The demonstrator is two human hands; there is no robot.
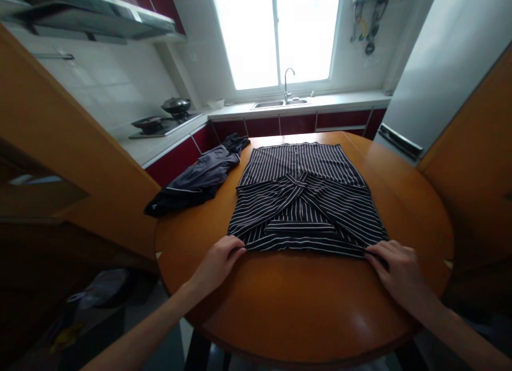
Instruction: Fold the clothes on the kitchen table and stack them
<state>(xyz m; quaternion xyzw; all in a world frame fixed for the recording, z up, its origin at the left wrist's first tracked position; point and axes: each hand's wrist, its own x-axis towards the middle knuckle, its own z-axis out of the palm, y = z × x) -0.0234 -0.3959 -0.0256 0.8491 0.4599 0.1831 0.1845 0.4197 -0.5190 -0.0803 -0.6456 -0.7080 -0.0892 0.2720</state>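
Observation:
A black garment with white stripes, which looks like a shirt (304,163), lies spread on the round wooden table (296,301). Its sleeves are folded inward and cross near the middle. At the near left corner, my left hand (222,256) pinches the fabric between thumb and fingers. My right hand (398,264) grips the near right corner the same way. Between both hands the near edge runs almost straight, close to the tabletop.
Dark clothing (200,173) lies in a loose heap along the table's left edge. Beyond stand a counter with a sink (270,104), a stove with pans (176,105) and a fridge (432,77). A wooden frame (76,131) rises at left.

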